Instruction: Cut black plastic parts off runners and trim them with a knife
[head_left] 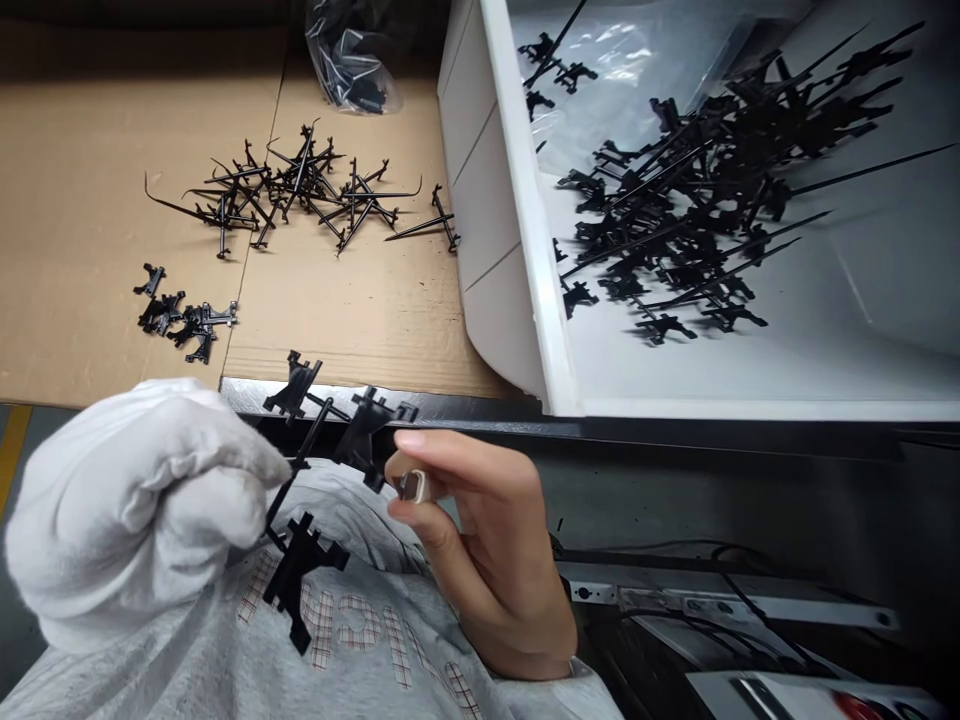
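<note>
My left hand (150,500), in a white glove, is closed around the stem of a black plastic sprue (309,445). Three flat bracket-like parts branch off it: one at the top, a second (367,430) to the right, and a third (304,575) hanging low. Bare and pinching, my right hand (487,540) grips a small tool (412,487) with a pale casing and a dark end; its kind is not clear from this end-on view. The fingertips are close beside the right-hand part; whether they touch it I cannot tell.
On the cardboard-covered table (360,300) lie a heap of bare sprues (300,185) and a small pile of loose black parts (187,320). A white bin (555,350) at right holds many sprues with parts attached (675,220). A clear plastic bag (352,70) sits behind.
</note>
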